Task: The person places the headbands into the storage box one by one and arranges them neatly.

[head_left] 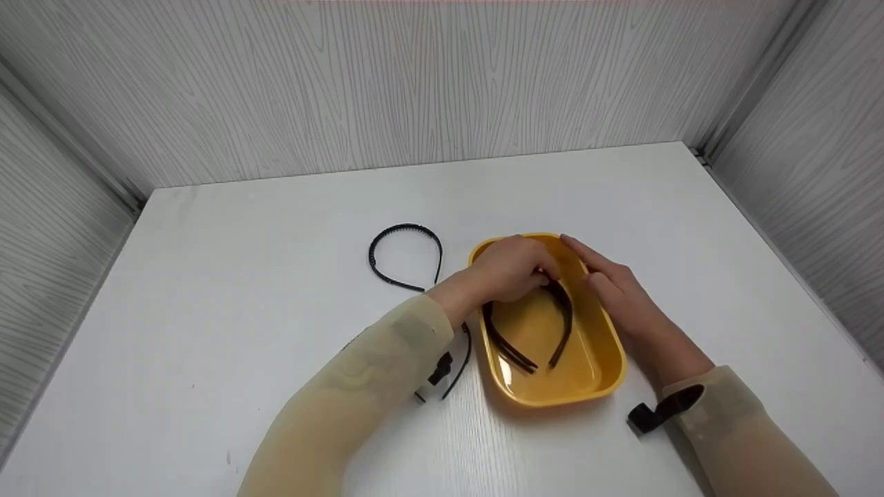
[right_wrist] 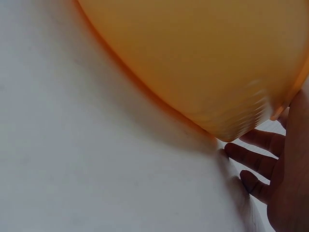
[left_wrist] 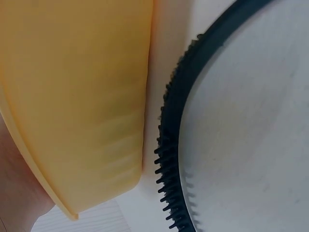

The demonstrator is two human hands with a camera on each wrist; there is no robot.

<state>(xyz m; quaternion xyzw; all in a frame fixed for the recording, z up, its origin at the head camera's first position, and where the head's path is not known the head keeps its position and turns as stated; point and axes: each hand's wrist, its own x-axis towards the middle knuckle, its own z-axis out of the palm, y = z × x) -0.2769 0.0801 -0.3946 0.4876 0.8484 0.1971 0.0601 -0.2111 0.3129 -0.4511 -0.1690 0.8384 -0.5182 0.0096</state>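
Note:
A yellow plastic bin [head_left: 601, 359] stands on the table with black headbands [head_left: 568, 310] inside it, their ends pointing toward me. My left hand [head_left: 511, 269] reaches over the bin's left rim, fingers curled at the top of these headbands; that hand covers part of their arch. At the bin's far right side, my right hand [head_left: 621, 293] holds the rim, thumb over the edge and fingers along the outside. The right wrist view shows spread fingers [right_wrist: 253, 159] by the bin's corner. In the left wrist view, a toothed black headband [left_wrist: 170, 145] lies beside the bin wall [left_wrist: 96, 96].
Left of the bin, a black toothed headband [head_left: 406, 226] lies on the white table [head_left: 242, 290]. Nearer me, another black headband [head_left: 467, 352] is partly hidden under my left forearm. Wood-grain panels [head_left: 414, 83] border the table at the back and sides.

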